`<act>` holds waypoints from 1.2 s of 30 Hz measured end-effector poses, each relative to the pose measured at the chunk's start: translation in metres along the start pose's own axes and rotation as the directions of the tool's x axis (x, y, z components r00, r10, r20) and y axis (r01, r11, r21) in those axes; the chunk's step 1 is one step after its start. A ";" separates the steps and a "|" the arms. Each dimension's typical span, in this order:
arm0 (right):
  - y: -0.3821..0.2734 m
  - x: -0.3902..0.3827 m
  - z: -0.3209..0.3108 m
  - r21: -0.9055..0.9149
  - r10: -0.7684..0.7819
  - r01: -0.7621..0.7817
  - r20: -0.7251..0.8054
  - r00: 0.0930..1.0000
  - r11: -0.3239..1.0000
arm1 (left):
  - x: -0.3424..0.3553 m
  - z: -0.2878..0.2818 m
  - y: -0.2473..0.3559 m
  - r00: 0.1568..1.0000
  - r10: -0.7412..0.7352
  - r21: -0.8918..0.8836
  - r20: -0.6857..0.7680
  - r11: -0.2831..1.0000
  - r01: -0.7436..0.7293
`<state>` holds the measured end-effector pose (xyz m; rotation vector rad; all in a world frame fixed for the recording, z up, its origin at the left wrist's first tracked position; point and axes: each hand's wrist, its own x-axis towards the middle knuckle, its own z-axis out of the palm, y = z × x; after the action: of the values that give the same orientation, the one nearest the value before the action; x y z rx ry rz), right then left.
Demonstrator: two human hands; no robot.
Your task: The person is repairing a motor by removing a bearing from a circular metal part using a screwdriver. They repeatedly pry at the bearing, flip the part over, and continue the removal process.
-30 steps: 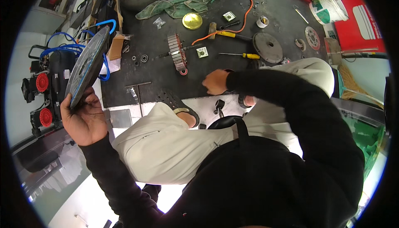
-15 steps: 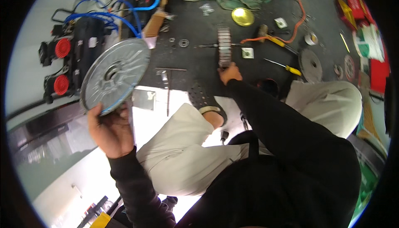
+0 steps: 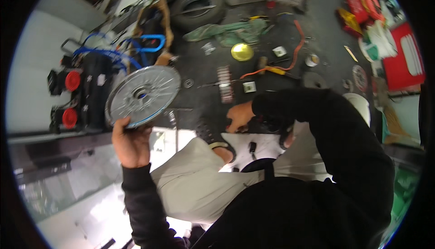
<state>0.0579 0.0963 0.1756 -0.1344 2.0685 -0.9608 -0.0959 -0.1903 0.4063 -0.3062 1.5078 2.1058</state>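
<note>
My left hand [image 3: 131, 144] grips a round grey metal motor cover [image 3: 156, 85] by its lower edge. The cover is tilted, its ribbed face and central hole showing. My right hand [image 3: 240, 116] is low over the dark floor by my shoe, its fingers curled downward; what they close on is mostly hidden. Beyond that hand, a motor stator [image 3: 225, 85] stands on edge with its axle sticking out sideways. It is apart from my fingers. A T-handled wrench [image 3: 176, 133] lies left of my shoe.
Around the stator lie a yellow lid [image 3: 242, 52], an orange cord [image 3: 297, 45], a hammer [image 3: 263, 65] and a grey disc [image 3: 313, 80]. A tire [image 3: 198, 11] and green cloth [image 3: 226, 33] are farther back. Blue-handled equipment [image 3: 154, 42] stands left; a red box [image 3: 403, 56] is right.
My right hand has let go of the stator and come back toward my shoe. The cover in my left hand has turned more face-up, and the view has shifted.
</note>
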 end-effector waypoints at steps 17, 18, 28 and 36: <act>0.091 -0.230 -0.070 0.791 0.303 0.214 -0.447 0.842 0.573 | 0.043 0.077 0.002 0.930 -0.058 0.124 0.362 0.992 0.014; 0.102 -0.218 -0.050 0.726 0.375 0.107 -0.469 0.799 0.679 | 0.044 0.079 0.002 0.893 -0.080 0.107 0.443 0.994 0.035; 0.140 -0.117 0.124 0.049 0.269 -0.303 -0.613 0.743 0.952 | 0.041 0.093 -0.005 0.859 -0.068 0.169 0.507 0.985 -0.022; 0.135 -0.081 0.137 -0.095 0.253 -0.404 -0.644 0.722 0.910 | 0.036 0.087 -0.004 0.862 -0.070 0.175 0.502 0.984 -0.021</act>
<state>0.2407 0.1440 0.0870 0.4963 2.6863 -0.5696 -0.1133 -0.0986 0.4167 0.2796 1.3371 1.8203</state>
